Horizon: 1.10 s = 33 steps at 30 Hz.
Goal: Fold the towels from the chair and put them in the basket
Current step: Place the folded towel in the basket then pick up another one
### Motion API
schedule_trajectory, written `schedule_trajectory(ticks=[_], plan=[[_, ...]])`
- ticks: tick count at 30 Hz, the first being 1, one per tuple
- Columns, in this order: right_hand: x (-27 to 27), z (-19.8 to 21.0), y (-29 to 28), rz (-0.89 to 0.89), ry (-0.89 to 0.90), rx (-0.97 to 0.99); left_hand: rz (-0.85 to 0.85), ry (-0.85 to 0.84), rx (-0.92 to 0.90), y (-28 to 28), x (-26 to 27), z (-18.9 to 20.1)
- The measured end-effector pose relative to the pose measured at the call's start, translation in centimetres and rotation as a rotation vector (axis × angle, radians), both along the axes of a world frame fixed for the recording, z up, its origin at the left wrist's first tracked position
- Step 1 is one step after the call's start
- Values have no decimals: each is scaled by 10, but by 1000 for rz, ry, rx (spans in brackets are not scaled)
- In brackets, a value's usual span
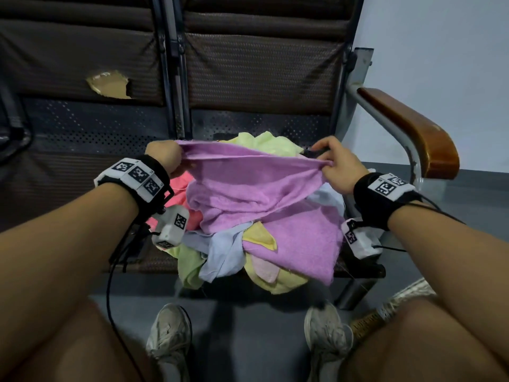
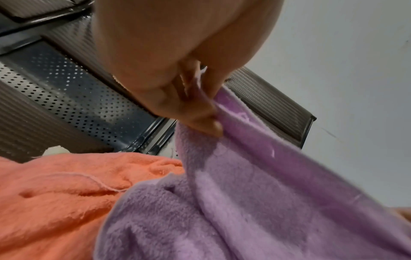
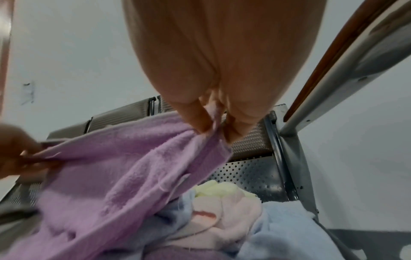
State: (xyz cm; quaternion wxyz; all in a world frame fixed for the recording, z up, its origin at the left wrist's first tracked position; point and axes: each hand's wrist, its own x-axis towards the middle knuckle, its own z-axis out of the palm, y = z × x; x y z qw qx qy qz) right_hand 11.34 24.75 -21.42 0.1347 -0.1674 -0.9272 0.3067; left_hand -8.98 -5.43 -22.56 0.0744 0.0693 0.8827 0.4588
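Note:
A purple towel (image 1: 248,188) is stretched between my two hands above a heap of towels (image 1: 234,252) on the chair seat. My left hand (image 1: 165,158) grips its left top corner, with the thumb pinching the cloth in the left wrist view (image 2: 209,123). My right hand (image 1: 334,164) pinches the right top corner (image 3: 209,130). The purple towel (image 2: 244,202) hangs slack below the held edge and still lies on the pile. Under it lie an orange towel (image 2: 55,193), light blue (image 3: 284,228), yellow and pink ones. No basket shows in any view.
The chair has a perforated metal back (image 1: 261,125) and a wooden armrest (image 1: 413,128) on the right. A second seat (image 1: 68,166) adjoins on the left. My shoes (image 1: 170,334) stand on the grey floor below the seat's front edge. A white wall is behind.

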Motion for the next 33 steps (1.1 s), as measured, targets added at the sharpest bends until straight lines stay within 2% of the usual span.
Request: schedule_trajectory(ticks=[1,3,4,5,8,10,13,15,18,23,27,30,33], plan=[[-1,1,-2,6,-84,64,-54,47,55,0,3,2],[-2,5,-6,-7,-212,214,-26,-11,354,6,13,13],[-2,10,-9,-34,-225,247,47,-69,465,11,15,15],[-2,17,-10,-64,-208,241,47,-115,530,13,19,20],[-1,45,-8,-125,-85,190,-168,10,379,11,22,35],[1,66,-6,-150,-7,172,-229,126,223,7,22,46],[2,96,-6,-151,56,178,-78,299,164,5,23,70],[5,113,-8,-117,94,197,-56,364,192,3,23,90],[9,129,-8,-74,201,29,-93,391,285,3,26,113],[17,152,-14,-59,283,-216,-82,240,566,8,32,147],[24,174,-15,-103,305,-432,-26,172,593,10,33,166],[25,181,-18,-160,235,-532,86,118,584,17,34,170],[23,175,-30,-179,164,-643,110,59,600,34,46,167]])
